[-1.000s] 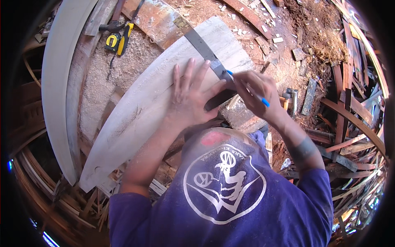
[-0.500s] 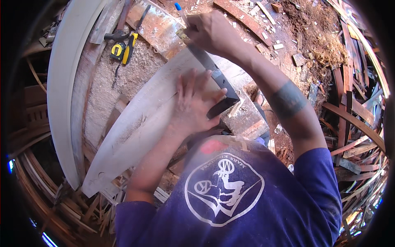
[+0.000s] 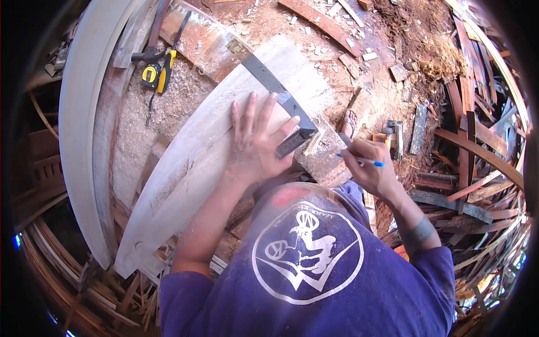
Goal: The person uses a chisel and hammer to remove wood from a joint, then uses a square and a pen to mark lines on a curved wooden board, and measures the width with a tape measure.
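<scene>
Right hand [image 3: 375, 173] (pen [image 3: 366, 161] held) has come back — clear of the square [image 3: 265, 74].

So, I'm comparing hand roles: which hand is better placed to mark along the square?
Likely the right hand: it holds the pen and is clear of the board. The left hand is spread on the board, beside the square.

Super bright from here over the far ground [image 3: 269, 25], and the pale board [image 3: 193, 146] looks kinda washed out at its far end. Stacked planks [image 3: 53, 247] near left sit in murk, with bluish glints [image 3: 17, 240] beside them. Edges bow, corners go black.
</scene>
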The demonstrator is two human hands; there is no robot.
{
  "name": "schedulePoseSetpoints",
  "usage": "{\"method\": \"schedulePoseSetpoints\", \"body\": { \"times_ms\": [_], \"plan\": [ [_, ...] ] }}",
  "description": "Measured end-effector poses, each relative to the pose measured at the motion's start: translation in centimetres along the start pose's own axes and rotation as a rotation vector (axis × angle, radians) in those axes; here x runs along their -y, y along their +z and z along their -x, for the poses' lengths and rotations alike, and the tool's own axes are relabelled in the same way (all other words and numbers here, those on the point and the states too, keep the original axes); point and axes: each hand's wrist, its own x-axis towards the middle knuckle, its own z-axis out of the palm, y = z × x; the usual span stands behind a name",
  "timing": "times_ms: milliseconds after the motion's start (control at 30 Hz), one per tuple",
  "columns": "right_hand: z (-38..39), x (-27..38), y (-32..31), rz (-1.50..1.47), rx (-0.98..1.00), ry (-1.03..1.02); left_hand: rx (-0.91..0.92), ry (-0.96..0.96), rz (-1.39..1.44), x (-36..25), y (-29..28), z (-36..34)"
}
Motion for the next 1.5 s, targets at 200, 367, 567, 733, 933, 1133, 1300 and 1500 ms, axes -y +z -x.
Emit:
{"method": "schedulePoseSetpoints", "body": {
  "times_ms": [200,367,567,733,933,1133,1300,1500],
  "plan": [
    [2.8,-3.1,-0.7,-0.112,-0.280,0.308,-0.016,0.004,-0.039,0.1,0.4,0.2],
    [3.3,-4.2,-1.8,-0.213,-0.065,0.330,-0.049,-0.062,-0.060,-2.6,0.0,-0.7],
    [4.3,-7.1,-6.9,-0.038,0.116,0.157,-0.041,-0.334,-0.113,-6.5,0.1,-1.8],
    [7.6,-13.6,-15.3,-0.017,0.037,0.082,-0.064,-0.542,-0.096,-8.7,0.2,-2.0],
    [12.1,-24.7,-23.6,-0.171,-0.012,0.252,-0.240,-0.728,-0.138,-12.3,2.9,-0.8],
    [10.8,-29.5,-28.5,-0.211,-0.056,0.274,-0.842,-0.935,0.087,-14.7,2.6,0.7],
    [4.8,-27.1,-28.8,-0.199,0.052,0.164,-1.120,-1.172,0.115,-15.0,0.9,4.8],
    [-6.5,-21.2,-27.4,-0.089,0.131,0.020,-1.208,-1.260,-0.075,-9.5,1.9,5.3]
  ]
}}
